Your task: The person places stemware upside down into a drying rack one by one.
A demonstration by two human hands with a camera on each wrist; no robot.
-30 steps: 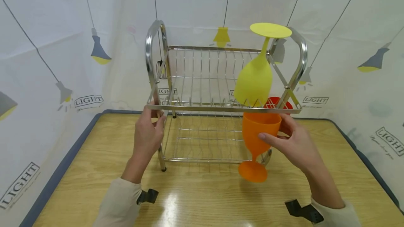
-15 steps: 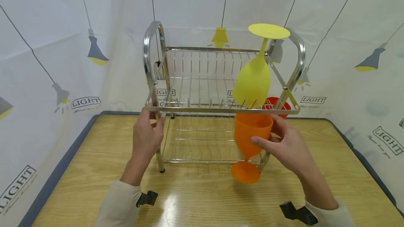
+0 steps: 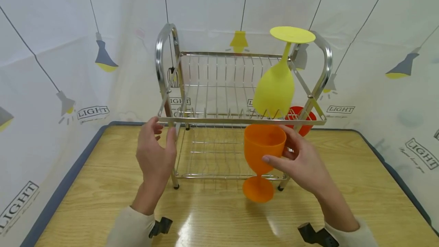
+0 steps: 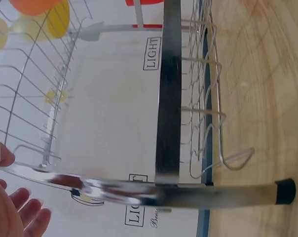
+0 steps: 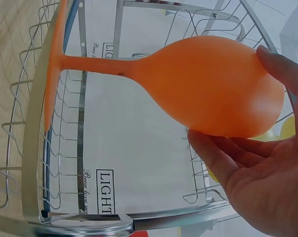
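My right hand (image 3: 303, 163) grips an orange plastic goblet (image 3: 262, 151) by its bowl, thumb on the near side and fingers round the right. The goblet is upright, mouth up, in front of the lower tier of a two-tier metal dish rack (image 3: 240, 120). In the right wrist view, the bowl (image 5: 208, 89) lies between thumb and fingers. My left hand (image 3: 156, 159) is beside the rack's front left post, fingers parted and loosely bent, holding nothing. In the left wrist view its fingertips (image 4: 38, 222) show near the chrome frame (image 4: 114, 190).
A yellow goblet (image 3: 274, 87) stands upside down on the right of the upper tier. Behind the rack's right side is a red cup (image 3: 303, 129), partly hidden. The rack stands on a wooden table (image 3: 212, 220), with a printed white cloth (image 3: 130, 87) hanging around it.
My right hand has carried the orange goblet leftward along the rack's front. My left hand has let go of the rack's left post and drawn slightly left. More of the red cup shows.
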